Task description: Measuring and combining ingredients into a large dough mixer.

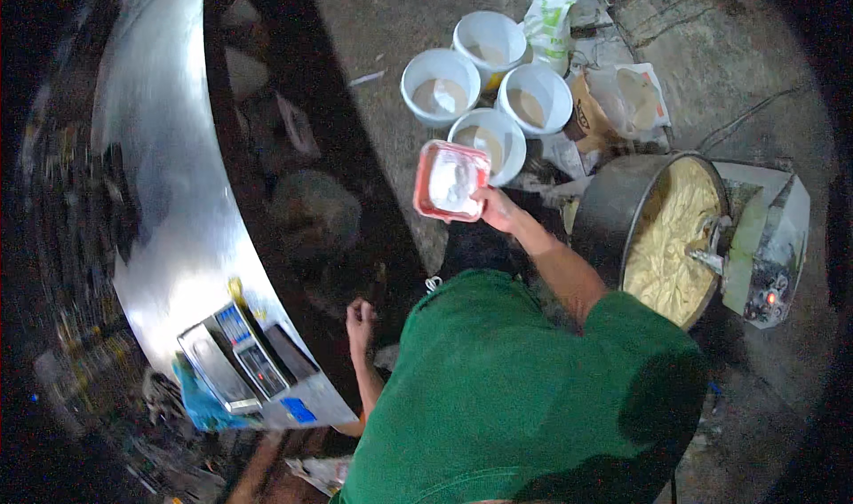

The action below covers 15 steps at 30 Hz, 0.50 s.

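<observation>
My right hand (499, 209) grips the rim of a square red plastic tub (425, 200) and holds it out over the floor. White powder (453, 181) lies inside, heaped unevenly. Just beyond the tub stands a white bucket (511, 140), partly overlapped by it in view. Three more white buckets cluster behind: one at left (416, 95), one at the back (487, 26), one at right (558, 95). Each has pale beige, powdery-looking stuff in its bottom. Beside the metal table, my left hand (360, 317) hangs low with fingers curled, holding nothing that I can see.
A steel table (169, 193) curves along my left, with a digital scale (218, 366) and a blue bag (209, 406) at its near end. On my right stands a mixer bowl (613, 202) of yellowish dough (675, 246). Bags (551, 24) lie behind the buckets.
</observation>
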### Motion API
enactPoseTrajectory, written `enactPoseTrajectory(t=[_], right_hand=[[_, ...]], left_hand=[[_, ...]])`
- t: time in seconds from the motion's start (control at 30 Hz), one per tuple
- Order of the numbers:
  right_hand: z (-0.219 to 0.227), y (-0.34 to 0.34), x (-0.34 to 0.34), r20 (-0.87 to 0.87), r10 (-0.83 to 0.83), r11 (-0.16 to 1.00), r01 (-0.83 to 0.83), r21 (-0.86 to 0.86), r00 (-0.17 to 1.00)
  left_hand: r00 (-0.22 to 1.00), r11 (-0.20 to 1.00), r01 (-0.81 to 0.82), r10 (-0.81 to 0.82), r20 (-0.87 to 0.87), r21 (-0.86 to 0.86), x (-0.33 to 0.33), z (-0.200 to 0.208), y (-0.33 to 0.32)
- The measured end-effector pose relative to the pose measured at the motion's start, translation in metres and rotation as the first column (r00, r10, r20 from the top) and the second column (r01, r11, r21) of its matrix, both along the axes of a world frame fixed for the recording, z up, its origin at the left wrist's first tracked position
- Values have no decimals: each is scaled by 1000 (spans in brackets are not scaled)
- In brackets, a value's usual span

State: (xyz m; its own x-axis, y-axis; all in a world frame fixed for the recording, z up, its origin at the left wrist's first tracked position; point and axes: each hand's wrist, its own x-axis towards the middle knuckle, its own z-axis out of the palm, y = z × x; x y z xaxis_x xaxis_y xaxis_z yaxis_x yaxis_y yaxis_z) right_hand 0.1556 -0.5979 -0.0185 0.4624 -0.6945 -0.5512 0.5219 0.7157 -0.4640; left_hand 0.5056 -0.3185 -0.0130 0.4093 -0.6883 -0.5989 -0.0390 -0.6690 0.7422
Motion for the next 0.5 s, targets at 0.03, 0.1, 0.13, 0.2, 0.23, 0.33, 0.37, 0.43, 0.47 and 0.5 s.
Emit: enactPoseTrajectory(t=[0.03,0.1,0.13,0.2,0.23,0.33,0.37,0.43,0.47,0.5], right_hand=[[-14,-17,-23,10,-70,997,70,-14,997],[-47,-50,-66,-11,-146,987,146,72,989],[-60,-63,-84,-39,-240,969,242,46,970],[-106,-85,-131,-100,-379,922,384,42,920],[-118,-102,-149,-125,-463,884,467,3,877],[-171,-168,-196,-185,-586,810,578,-101,789],[-198,-187,-212,-283,-645,760,634,-143,710],[-276,-220,-261,-446,-704,690,681,-246,553],[-308,-235,-278,-528,-652,726,649,-228,544],[-337,-248,-312,-667,-571,765,606,-219,478]], left_hand=[[998,995,45,-40,-55,94,-11,-1,-28],[983,995,69,-55,-178,76,-27,-5,-65],[984,993,81,-67,-165,82,-36,-2,-87],[982,988,109,-91,-166,105,-50,8,-131],[981,975,136,-108,-163,174,-56,16,-159],[979,947,193,-167,-120,258,-48,-3,-188],[977,922,211,-188,-100,324,-47,-8,-203],[967,921,243,-205,-152,306,-33,-51,-208],[973,901,227,-197,-117,369,-28,-63,-214],[975,879,220,-195,-103,422,-27,-81,-216]])
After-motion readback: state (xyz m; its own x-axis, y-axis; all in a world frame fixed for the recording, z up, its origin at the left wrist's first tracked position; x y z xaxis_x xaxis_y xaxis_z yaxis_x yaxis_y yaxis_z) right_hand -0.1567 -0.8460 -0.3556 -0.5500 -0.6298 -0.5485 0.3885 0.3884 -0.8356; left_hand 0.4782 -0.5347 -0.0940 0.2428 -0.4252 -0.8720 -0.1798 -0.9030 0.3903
